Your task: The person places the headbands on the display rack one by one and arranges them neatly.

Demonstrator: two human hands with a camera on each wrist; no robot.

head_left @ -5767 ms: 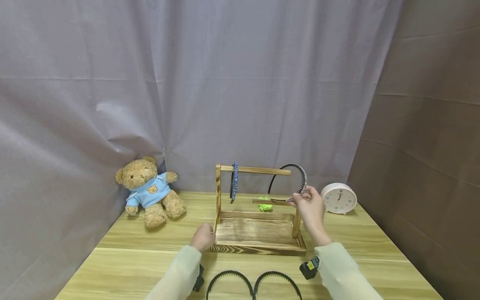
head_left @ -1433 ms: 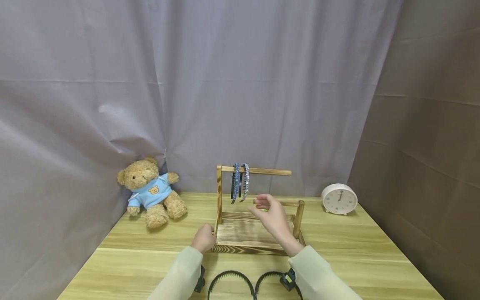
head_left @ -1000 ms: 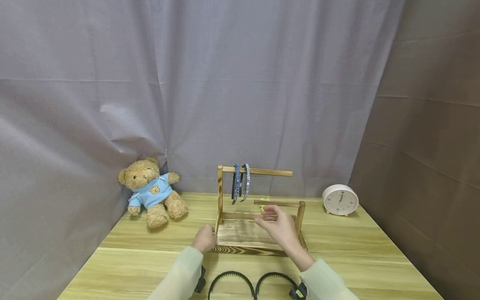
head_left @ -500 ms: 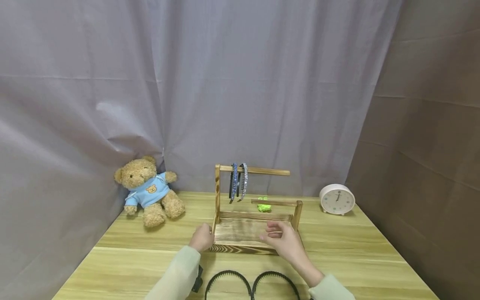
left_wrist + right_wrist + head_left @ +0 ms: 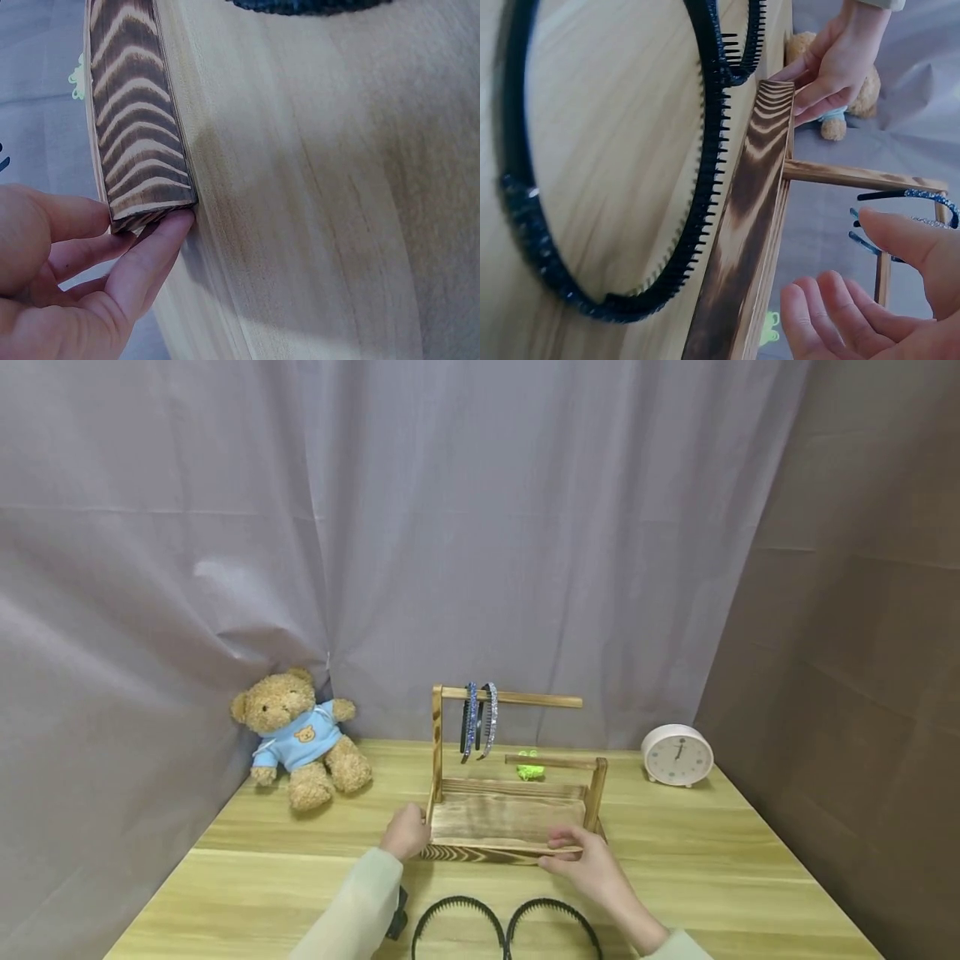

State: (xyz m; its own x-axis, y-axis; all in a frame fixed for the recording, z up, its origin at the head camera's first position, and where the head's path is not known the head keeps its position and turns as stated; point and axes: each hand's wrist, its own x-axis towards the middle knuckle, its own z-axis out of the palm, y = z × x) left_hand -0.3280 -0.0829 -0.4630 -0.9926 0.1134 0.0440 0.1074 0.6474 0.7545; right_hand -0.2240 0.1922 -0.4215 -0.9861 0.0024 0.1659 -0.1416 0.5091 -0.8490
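My left hand [image 5: 406, 832] grips the left front corner of the wooden stand [image 5: 480, 854]; in the left wrist view, thumb and fingers of the hand [image 5: 90, 277] pinch the end of its striped edge [image 5: 139, 112]. A blue glittery headband [image 5: 470, 722] and a silver one [image 5: 491, 720] hang side by side on the upper bar [image 5: 540, 699]. Over the tray's front edge, towards its right end, is my right hand [image 5: 592, 868], fingers loosely bent and holding nothing. Two black toothed headbands [image 5: 457, 902] [image 5: 555, 903] lie on the table before the stand, their lower parts cut off by the frame.
A teddy bear [image 5: 303, 739] in a blue shirt sits at the back left. The white round clock [image 5: 678, 756] stands at the back right. Behind the stand's lower bar [image 5: 551, 762] lies a bright green object [image 5: 530, 772]. Grey curtains [image 5: 517, 543] enclose the table [image 5: 720, 877].
The silver headband, earlier in my right hand, now hangs beside the blue one. My right hand has let go and come down towards the stand's front edge. My left hand stays at its corner.
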